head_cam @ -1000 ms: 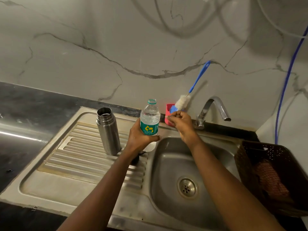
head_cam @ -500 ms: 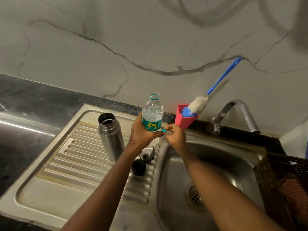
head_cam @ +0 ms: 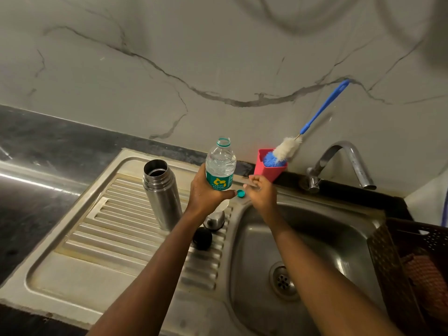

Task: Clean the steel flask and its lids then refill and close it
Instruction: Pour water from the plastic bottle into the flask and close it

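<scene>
The open steel flask (head_cam: 163, 197) stands upright on the ribbed drainboard (head_cam: 116, 229). Its steel cup lid (head_cam: 215, 220) and black inner lid (head_cam: 202, 241) lie on the drainboard just below my left hand. My left hand (head_cam: 206, 192) grips a clear water bottle (head_cam: 220, 163) with a teal label, held upright with its mouth uncapped. The small teal bottle cap (head_cam: 240, 193) rests on the sink rim between my two hands. My right hand (head_cam: 263, 192) hovers just right of the cap with loose fingers and holds nothing.
A pink cup (head_cam: 268, 169) with a blue-handled bottle brush (head_cam: 288, 149) stands at the wall. The tap (head_cam: 344, 163) curves over the sink basin (head_cam: 315, 251). A brown plastic basket (head_cam: 412, 263) with a cloth sits at the right. Black countertop (head_cam: 36, 202) lies left.
My right hand took the teal cap off the bottle, carried it down and let it go on the sink rim. The view has shifted left and closer.
</scene>
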